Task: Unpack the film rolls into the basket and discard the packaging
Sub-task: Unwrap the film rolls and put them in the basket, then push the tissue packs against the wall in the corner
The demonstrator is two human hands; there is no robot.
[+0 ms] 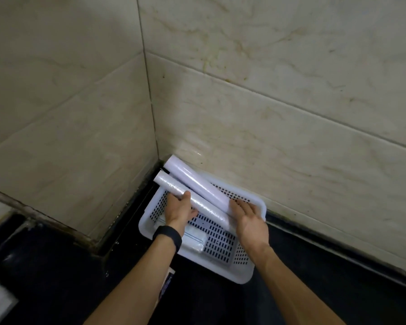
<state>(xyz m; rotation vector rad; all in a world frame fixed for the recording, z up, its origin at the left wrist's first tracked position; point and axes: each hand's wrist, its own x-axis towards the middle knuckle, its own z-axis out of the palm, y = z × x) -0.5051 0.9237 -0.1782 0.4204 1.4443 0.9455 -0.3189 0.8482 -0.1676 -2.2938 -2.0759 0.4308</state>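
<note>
1. Nearest, just below the left hand [182, 211]: a flat wrapped packet [195, 241] lying on the floor of the white slotted basket [244, 275]; contents unclear.
2. Left hand curled around the thin film roll [192, 195], thumb on top, gripping near its middle.
3. Right hand [249, 221] open, fingers spread flat, pressing the roll's near end and touching the thick film roll [197, 180] beyond.
4. Best lowered level, both ends together, along the basket's long axis, so nothing rolls out.
5. Beyond both hands: far ends of both rolls overhanging the basket rim toward the tiled wall corner [155, 141].
6. Basket resting on the dark surface [302, 289].
</note>
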